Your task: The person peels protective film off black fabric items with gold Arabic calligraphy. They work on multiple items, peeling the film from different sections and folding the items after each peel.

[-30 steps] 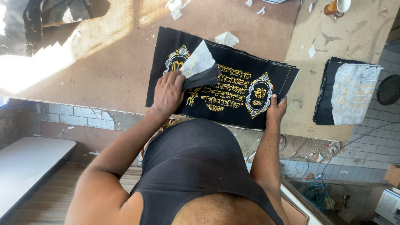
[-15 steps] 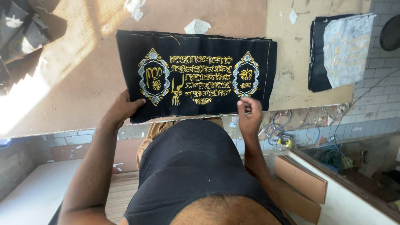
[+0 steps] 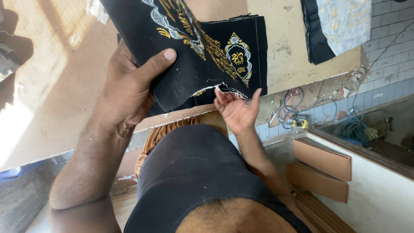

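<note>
We see our left hand [image 3: 129,86] gripping a black cloth [image 3: 189,56] with gold embroidery, thumb pressed on top, lifting its near edge off the table [image 3: 56,99] at upper centre of the frame. Our right hand [image 3: 235,110] is spread wide, palm up, holding nothing, its fingertips at the cloth's white-backed lower edge. A second dark cloth [image 3: 334,26] lies at the upper right. Wires [image 3: 293,114] hang below the table edge.
</note>
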